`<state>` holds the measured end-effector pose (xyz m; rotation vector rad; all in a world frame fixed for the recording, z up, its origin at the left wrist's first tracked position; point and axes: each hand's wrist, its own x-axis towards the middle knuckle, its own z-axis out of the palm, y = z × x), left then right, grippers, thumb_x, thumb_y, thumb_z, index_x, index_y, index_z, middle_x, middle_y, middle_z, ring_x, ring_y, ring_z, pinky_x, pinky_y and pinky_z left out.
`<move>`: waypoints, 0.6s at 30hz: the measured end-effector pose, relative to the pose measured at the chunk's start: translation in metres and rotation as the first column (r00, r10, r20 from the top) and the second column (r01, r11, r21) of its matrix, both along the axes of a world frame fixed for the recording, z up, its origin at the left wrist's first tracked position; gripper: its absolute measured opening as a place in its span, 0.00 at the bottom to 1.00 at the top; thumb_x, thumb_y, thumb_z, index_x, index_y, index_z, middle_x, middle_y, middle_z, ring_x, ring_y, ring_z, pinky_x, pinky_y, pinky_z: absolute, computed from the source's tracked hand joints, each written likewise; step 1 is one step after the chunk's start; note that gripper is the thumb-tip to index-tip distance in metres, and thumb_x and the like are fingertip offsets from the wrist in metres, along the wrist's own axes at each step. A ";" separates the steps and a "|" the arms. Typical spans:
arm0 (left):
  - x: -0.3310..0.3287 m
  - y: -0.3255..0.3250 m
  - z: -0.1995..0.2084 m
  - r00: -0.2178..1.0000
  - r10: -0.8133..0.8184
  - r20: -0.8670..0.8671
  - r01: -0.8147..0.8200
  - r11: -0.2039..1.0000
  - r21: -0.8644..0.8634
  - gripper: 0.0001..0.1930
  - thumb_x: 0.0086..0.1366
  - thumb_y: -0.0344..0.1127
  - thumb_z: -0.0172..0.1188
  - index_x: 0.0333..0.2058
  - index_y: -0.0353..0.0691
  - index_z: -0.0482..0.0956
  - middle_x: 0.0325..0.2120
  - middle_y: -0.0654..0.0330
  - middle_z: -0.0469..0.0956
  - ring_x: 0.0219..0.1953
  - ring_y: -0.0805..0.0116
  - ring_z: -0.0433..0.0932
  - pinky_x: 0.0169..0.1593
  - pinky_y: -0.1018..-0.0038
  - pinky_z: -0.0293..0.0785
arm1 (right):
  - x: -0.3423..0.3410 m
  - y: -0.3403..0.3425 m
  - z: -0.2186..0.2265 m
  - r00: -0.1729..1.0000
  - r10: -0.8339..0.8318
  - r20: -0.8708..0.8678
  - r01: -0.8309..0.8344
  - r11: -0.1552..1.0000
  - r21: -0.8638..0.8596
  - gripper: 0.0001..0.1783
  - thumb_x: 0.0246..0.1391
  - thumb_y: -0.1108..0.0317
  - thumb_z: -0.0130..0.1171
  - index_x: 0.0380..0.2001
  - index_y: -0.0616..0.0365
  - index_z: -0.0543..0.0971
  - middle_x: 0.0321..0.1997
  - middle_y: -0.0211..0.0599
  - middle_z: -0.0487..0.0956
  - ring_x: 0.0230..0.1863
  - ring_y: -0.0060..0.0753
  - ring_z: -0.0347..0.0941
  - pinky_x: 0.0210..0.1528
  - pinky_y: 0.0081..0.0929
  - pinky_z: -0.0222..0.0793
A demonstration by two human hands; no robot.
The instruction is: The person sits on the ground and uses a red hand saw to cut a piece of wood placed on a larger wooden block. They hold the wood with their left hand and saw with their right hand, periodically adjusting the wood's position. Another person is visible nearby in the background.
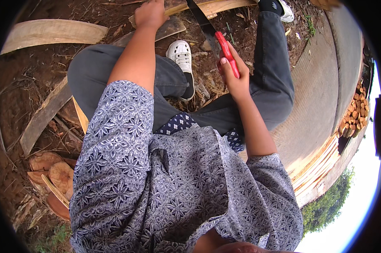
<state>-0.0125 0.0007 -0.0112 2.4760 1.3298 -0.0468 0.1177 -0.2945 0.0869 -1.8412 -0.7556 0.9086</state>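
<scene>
My right hand point(234, 71) is wrapped around the red handle of a hand saw point(205, 26). Its dark blade points up and away, running out at the top edge of the head view over a wooden plank point(224, 6). To the left, my left hand point(150, 15) is closed on the same plank near its left end; its fingers are partly hidden and cut off by the view's edge. The plank lies just beyond my white shoe point(181, 57), between my spread legs.
A curved slab point(55, 33) and a weathered board point(47, 116) lie on the dirt at left. Round wood slices point(60, 179) sit lower left. A large sawn timber point(321, 84) bounds my right side, with a log stack point(355, 111) beyond.
</scene>
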 end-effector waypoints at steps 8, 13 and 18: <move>-0.003 0.002 -0.012 0.998 0.036 -0.054 -0.036 0.999 -0.009 0.21 0.54 0.42 0.74 0.44 0.41 0.79 0.42 0.49 0.85 0.49 0.48 0.82 0.51 0.54 0.79 | 0.006 0.023 0.107 0.984 0.127 0.126 -0.115 0.988 -0.099 0.26 0.67 0.64 0.62 0.66 0.59 0.75 0.41 0.33 0.84 0.35 0.14 0.73 0.40 0.17 0.70; 0.010 -0.001 -0.004 1.000 0.004 0.020 -0.004 1.000 0.007 0.19 0.54 0.42 0.74 0.42 0.42 0.79 0.42 0.48 0.85 0.48 0.48 0.83 0.50 0.54 0.80 | 0.012 0.130 -0.030 0.960 0.038 0.278 -0.076 0.989 0.128 0.25 0.65 0.65 0.63 0.63 0.60 0.77 0.44 0.37 0.84 0.42 0.22 0.75 0.46 0.21 0.70; 0.003 0.002 -0.006 0.999 0.038 0.002 -0.038 0.999 0.017 0.21 0.54 0.44 0.74 0.43 0.43 0.79 0.42 0.49 0.85 0.47 0.47 0.83 0.50 0.53 0.80 | -0.010 0.104 -0.070 0.988 -0.032 0.150 -0.004 0.973 0.230 0.29 0.64 0.63 0.65 0.67 0.55 0.74 0.43 0.35 0.84 0.39 0.19 0.76 0.45 0.24 0.74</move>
